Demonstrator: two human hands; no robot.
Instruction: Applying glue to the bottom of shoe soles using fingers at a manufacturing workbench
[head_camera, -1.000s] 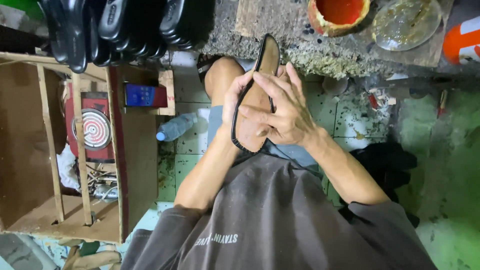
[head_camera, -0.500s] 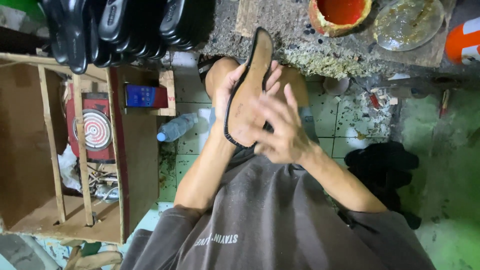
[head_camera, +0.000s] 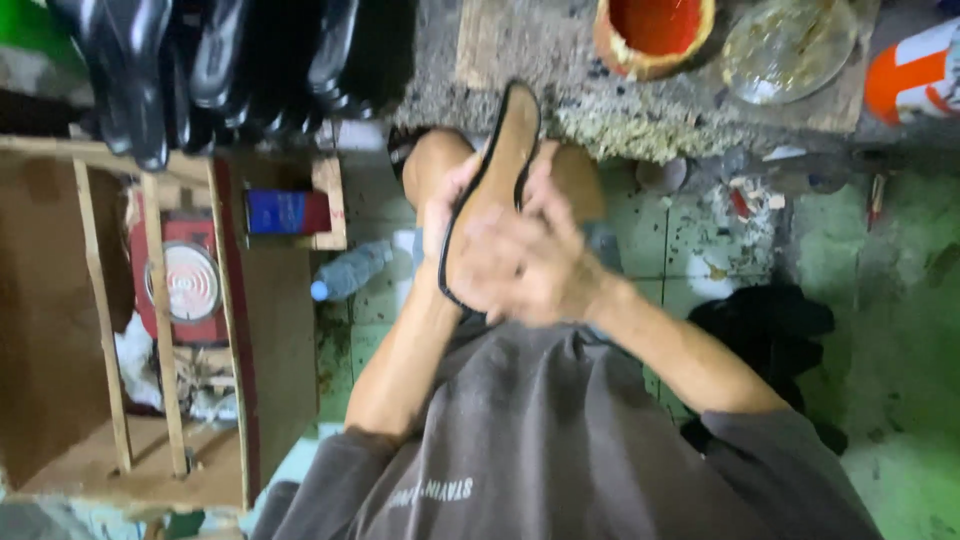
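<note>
A tan shoe sole with a black rim (head_camera: 505, 150) is held over my knees, its tip pointing away from me. My left hand (head_camera: 440, 205) grips its left edge from underneath. My right hand (head_camera: 525, 265) lies flat on the sole's near end, fingers spread and blurred. Both hands touch the sole above my grey shirt.
Several black shoes (head_camera: 200, 60) hang at the top left. A wooden shelf frame (head_camera: 160, 330) with a red box stands at the left, a plastic bottle (head_camera: 350, 272) beside it. At the top lie a red-lined bowl (head_camera: 650, 30), a glass dish (head_camera: 790, 45) and an orange-white can (head_camera: 915, 70).
The sole has tipped and shifted slightly left. My right hand has slid down along the sole toward its near end.
</note>
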